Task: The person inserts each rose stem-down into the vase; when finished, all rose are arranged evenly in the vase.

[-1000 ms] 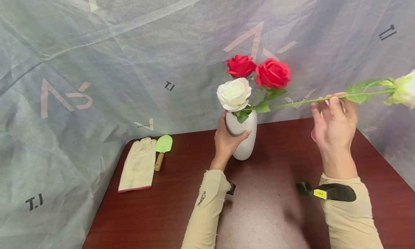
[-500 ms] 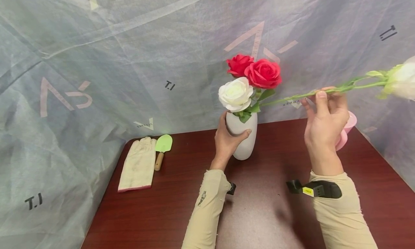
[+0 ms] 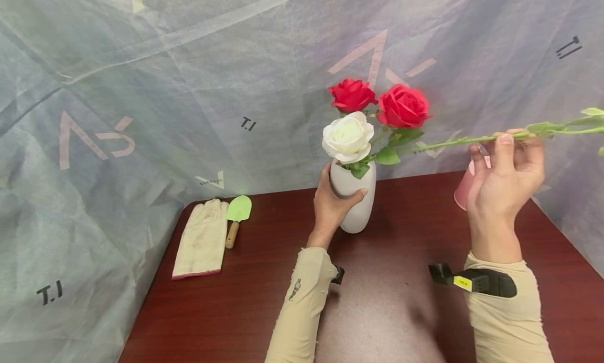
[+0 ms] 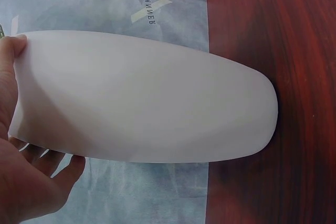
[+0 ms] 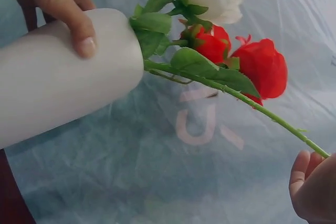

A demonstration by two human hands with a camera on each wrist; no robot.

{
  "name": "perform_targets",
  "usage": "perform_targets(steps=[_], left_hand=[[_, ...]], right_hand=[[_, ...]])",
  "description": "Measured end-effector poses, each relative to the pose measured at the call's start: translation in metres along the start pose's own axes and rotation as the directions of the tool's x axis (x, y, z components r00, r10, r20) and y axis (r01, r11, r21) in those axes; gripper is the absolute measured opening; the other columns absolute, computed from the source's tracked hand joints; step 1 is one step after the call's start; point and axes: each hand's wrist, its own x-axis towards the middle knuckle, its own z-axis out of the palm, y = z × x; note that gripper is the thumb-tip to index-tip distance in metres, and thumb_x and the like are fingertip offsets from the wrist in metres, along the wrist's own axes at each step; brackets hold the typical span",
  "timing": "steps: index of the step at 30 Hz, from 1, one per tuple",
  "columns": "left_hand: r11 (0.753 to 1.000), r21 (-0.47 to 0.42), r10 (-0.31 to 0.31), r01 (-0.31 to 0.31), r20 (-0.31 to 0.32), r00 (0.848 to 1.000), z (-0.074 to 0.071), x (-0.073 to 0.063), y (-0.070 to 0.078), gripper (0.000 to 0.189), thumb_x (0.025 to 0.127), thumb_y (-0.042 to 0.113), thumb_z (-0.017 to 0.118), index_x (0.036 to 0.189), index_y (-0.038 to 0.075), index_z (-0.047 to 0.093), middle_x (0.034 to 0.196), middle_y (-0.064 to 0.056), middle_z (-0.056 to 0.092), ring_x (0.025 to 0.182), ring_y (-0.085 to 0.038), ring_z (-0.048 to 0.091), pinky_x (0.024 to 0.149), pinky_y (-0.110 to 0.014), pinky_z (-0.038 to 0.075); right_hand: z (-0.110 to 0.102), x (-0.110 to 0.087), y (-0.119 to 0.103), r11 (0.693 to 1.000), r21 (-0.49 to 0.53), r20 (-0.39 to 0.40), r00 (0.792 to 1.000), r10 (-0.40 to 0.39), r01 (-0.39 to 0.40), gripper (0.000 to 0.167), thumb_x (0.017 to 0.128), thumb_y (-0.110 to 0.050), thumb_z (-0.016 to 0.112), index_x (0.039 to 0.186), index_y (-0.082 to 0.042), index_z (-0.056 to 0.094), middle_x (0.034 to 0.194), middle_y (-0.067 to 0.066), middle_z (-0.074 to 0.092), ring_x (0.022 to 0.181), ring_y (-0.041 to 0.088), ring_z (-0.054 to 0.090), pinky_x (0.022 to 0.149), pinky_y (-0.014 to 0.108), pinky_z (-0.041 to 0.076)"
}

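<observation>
My left hand [image 3: 332, 201] grips a white vase [image 3: 357, 208] near its top, thumb across the front. The vase stands upright on the table, holding a white rose [image 3: 348, 136] and two red roses, one at the back [image 3: 352, 94] and one to the right [image 3: 404, 105]. Between thumb and fingers, my right hand [image 3: 505, 192] pinches a long green stem [image 3: 448, 143], nearly level, its flower beyond the head view's right edge. In the right wrist view this stem [image 5: 273, 116] reaches the vase mouth [image 5: 137, 51]; leaves hide where it ends.
A pink pot [image 3: 463, 189] stands behind my right hand, partly covered by it. At the table's left lie cream work gloves [image 3: 202, 239] and a small green trowel [image 3: 238, 209] with a wooden handle. A grey printed sheet [image 3: 189, 79] hangs behind the dark red table [image 3: 264, 295].
My right hand shifted left with the stem, then back right, taking its white flower out of view. The right red rose swung left and returned. My left hand stayed on the vase.
</observation>
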Motion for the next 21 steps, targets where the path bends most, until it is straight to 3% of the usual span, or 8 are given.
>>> perform_targets(steps=[7,11,17,21], left_hand=[[1.000,0.000,0.017,-0.017,-0.009,1.000,-0.002,0.001,0.000,0.085,0.069,0.042,0.079,0.140,0.030,0.034,0.124,0.008,0.052,0.103,-0.012,0.054,0.080,-0.036,0.048],[1.000,-0.016,0.010,-0.010,-0.011,1.000,-0.002,0.000,-0.001,0.085,0.069,0.041,0.079,0.140,0.031,0.034,0.124,0.009,0.051,0.104,-0.012,0.054,0.080,-0.037,0.048],[0.999,-0.035,0.009,-0.009,0.001,1.000,-0.001,-0.002,0.000,0.085,0.069,0.043,0.079,0.141,0.032,0.033,0.124,0.009,0.051,0.104,-0.013,0.054,0.079,-0.038,0.048],[0.999,-0.034,0.002,-0.002,-0.006,1.000,-0.001,-0.002,0.002,0.085,0.068,0.042,0.079,0.140,0.033,0.034,0.123,0.010,0.051,0.103,-0.012,0.054,0.079,-0.037,0.048]], right_hand=[[0.006,-0.014,0.019,0.991,-0.130,0.081,0.996,-0.033,0.043,0.023,0.075,0.012,0.070,0.093,0.011,0.055,0.079,0.018,0.051,0.068,0.030,0.056,0.055,0.035,0.050],[0.003,-0.024,0.037,0.965,-0.243,0.192,0.980,-0.054,0.100,0.015,0.078,0.011,0.067,0.090,0.010,0.058,0.078,0.017,0.055,0.069,0.026,0.057,0.060,0.033,0.052],[-0.008,-0.032,0.061,0.908,-0.396,0.289,0.957,-0.016,0.134,0.011,0.078,0.008,0.069,0.086,0.010,0.063,0.075,0.013,0.062,0.066,0.022,0.058,0.062,0.027,0.053],[-0.010,-0.031,0.069,0.833,-0.520,0.334,0.943,-0.006,0.189,0.015,0.078,0.002,0.072,0.090,0.009,0.066,0.076,0.007,0.065,0.066,0.016,0.059,0.061,0.023,0.052]])
